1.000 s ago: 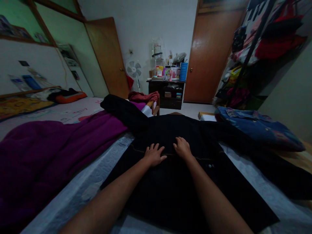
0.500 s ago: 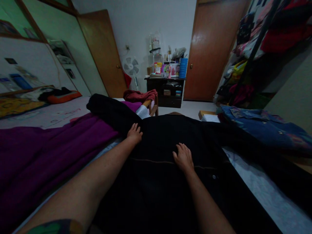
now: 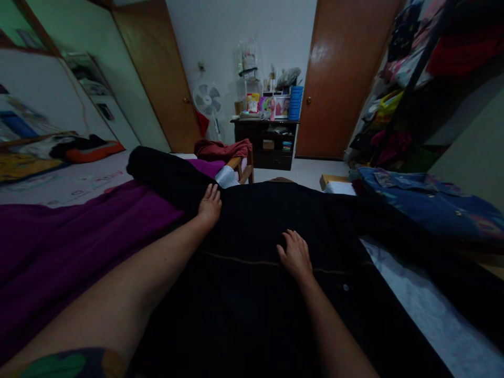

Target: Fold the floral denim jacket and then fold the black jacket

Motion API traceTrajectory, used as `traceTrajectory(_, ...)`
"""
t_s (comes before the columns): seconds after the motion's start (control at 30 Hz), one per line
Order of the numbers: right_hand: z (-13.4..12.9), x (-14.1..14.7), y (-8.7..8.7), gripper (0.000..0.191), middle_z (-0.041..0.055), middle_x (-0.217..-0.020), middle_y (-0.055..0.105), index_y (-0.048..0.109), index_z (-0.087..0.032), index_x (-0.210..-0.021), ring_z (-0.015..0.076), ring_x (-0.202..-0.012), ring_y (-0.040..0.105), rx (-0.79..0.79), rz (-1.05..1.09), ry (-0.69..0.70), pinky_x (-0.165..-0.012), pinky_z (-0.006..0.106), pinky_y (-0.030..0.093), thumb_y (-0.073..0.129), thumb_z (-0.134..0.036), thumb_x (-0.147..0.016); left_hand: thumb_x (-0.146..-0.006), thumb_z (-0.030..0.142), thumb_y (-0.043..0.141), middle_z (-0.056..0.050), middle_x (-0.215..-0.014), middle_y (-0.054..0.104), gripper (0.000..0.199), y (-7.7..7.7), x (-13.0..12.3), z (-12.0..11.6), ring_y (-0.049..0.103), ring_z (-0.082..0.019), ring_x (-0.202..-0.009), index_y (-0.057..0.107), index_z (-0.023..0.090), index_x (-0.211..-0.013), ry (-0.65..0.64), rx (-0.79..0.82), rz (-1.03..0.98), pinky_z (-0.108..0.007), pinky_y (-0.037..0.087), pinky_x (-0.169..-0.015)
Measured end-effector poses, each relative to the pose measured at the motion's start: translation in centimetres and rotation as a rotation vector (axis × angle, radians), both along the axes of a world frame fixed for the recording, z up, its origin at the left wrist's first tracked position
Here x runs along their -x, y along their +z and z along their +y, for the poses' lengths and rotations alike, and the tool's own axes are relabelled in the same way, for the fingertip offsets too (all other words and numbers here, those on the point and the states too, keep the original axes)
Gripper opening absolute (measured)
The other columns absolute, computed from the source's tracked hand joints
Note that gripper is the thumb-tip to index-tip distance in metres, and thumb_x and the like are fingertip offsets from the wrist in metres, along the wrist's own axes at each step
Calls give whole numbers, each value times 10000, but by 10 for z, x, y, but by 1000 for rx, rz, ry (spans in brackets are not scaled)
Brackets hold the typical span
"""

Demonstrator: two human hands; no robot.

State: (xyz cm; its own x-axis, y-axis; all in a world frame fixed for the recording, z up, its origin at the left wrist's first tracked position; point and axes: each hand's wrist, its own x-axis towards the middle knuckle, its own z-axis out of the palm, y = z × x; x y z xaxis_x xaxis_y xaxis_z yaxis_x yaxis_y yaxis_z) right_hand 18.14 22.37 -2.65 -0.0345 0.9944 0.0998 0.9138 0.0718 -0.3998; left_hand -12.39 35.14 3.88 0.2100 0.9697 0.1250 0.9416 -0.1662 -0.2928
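A black garment (image 3: pixel 252 226) with a thin brown seam and a button lies spread out in the middle, its sleeves reaching to the left and right. My left hand (image 3: pixel 210 203) rests on it near the upper left, where the sleeve joins, with its fingers extended and holding nothing. My right hand (image 3: pixel 295 253) lies on the garment just above the seam, fingers apart and slightly bent, with nothing in it.
Purple cloth (image 3: pixel 79 231) lies on the left. A denim jacket (image 3: pixel 429 202) is at the right. Beyond are a reddish cloth (image 3: pixel 222 150) on a wooden frame, a fan (image 3: pixel 208 100), a dark cabinet (image 3: pixel 263 149) and a brown door (image 3: pixel 342 79).
My left hand has slid a little left and up on the black garment, towards the left sleeve. My right hand has barely moved. The view has shifted slightly.
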Motion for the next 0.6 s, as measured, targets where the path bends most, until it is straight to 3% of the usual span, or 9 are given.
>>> traceTrajectory(0.1,0,0,1,516,116,-1472,424,504,-120,-1358,245,-1399,301,0,-8,1,-1152,388,186,450,-354,-901,-862,127,349,-111,-1404,519,464,-5,-18,-6,110,-261,-1470,628,185,-1229,-19,18,17,-530,-48,-1167)
traceTrajectory(0.2,0,1,3,513,119,-1463,437,510,-119,-1353,249,-1396,305,-3,-10,-8,-1149,388,194,455,-350,-898,-906,156,321,-99,-1482,426,476,-19,-40,-14,178,-227,-1457,534,183,-1331,-37,104,-130,-448,106,-1182)
traceTrajectory(0.33,-1,1,4,515,119,-1461,441,512,-114,-1353,252,-1396,308,-6,-7,-5,-1150,391,196,452,-349,-899,-948,367,323,-108,-1546,313,555,-44,-53,-21,261,-286,-1425,351,158,-1462,73,272,-216,-429,293,-1115)
traceTrajectory(0.5,-1,1,1,518,111,-1466,436,511,-121,-1355,246,-1401,300,-13,0,-3,-1156,389,189,447,-360,-900,-917,590,276,-64,-1595,179,694,-52,-46,-9,128,-356,-1452,278,214,-1501,208,326,-256,-494,238,-1132)
traceTrajectory(0.6,-1,1,2,519,102,-1471,433,511,-130,-1355,244,-1403,297,-2,7,-3,-1157,391,192,447,-362,-895,-889,607,326,-74,-1565,277,677,-44,-49,4,220,-379,-1422,378,236,-1453,286,306,-264,-518,278,-1101)
